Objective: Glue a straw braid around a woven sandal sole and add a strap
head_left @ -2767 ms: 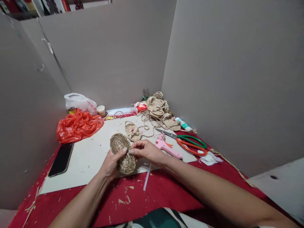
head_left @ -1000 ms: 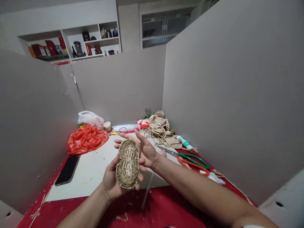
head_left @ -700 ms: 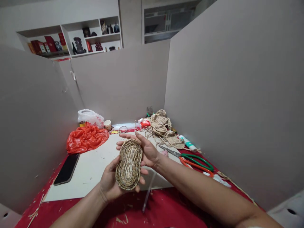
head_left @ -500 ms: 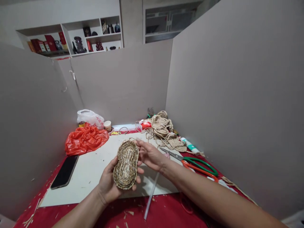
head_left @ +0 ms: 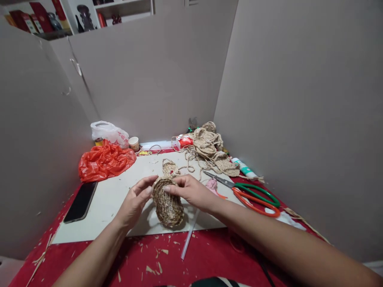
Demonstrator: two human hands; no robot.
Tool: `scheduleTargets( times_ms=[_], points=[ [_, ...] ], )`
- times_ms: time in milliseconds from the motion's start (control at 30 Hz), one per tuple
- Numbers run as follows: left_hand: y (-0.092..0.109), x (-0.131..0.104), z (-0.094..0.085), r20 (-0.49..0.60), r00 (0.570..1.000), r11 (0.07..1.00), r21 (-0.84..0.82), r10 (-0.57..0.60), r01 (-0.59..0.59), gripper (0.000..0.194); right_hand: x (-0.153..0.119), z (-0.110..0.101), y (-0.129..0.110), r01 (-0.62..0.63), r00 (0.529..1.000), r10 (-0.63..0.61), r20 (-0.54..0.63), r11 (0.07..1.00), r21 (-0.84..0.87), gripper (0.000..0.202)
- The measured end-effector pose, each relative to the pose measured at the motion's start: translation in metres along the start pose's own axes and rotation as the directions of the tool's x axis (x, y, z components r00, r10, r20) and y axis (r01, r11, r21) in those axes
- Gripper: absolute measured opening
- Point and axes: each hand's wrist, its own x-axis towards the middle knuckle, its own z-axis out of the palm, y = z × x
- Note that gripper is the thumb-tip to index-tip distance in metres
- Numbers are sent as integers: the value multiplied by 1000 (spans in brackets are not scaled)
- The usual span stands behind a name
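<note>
From the person's head, the single view looks forward and down, a short way above the left hand [head_left: 130,205] and right hand [head_left: 194,193]. It faces across the red cloth [head_left: 176,267] and pale board [head_left: 116,203] to the back panel [head_left: 149,83], cropping the shelves [head_left: 128,7] along the top edge

"Doing what with the left hand [head_left: 136,201]?"
"Curving the fingers, parting the thumb from them."
"And with the right hand [head_left: 190,192]?"
"Pinching, laying the thumb on top."
"Reaching in how?"
"Slanting the left arm [head_left: 95,249] up from lower left, stretching the right arm [head_left: 269,235] in from lower right."
</note>
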Motion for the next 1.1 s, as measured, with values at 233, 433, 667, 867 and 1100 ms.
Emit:
scheduleTargets(
  times_ms=[233, 433, 667, 867, 1100],
  points=[
    [-4, -10, 9, -80, 995, 984, 170, 66, -51, 13, -13, 17, -2, 36, 997, -26, 77, 992, -124, 28],
    [-9, -15, 10, -183, 983, 991, 136, 34, -9, 17, -15, 21, 4, 10, 997, 1, 72, 987, -160, 23],
    [-2, -19, 19, -179, 983, 968, 252, 36, 10, 21, -16, 21, 11, 25, 996, -10, 89, 985, -172, 24],
    [-4, -20, 20, -263, 962, 963, 269, 76, -2, 24, -21, 21, 2, 61, 992, -45, 119, 989, -134, 29],
    [-5, -24, 25, -271, 962, 995, 100, 4, 24, 25, -23, 24, 4, 117, 988, -103, 113, 985, -123, 41]
  ],
)
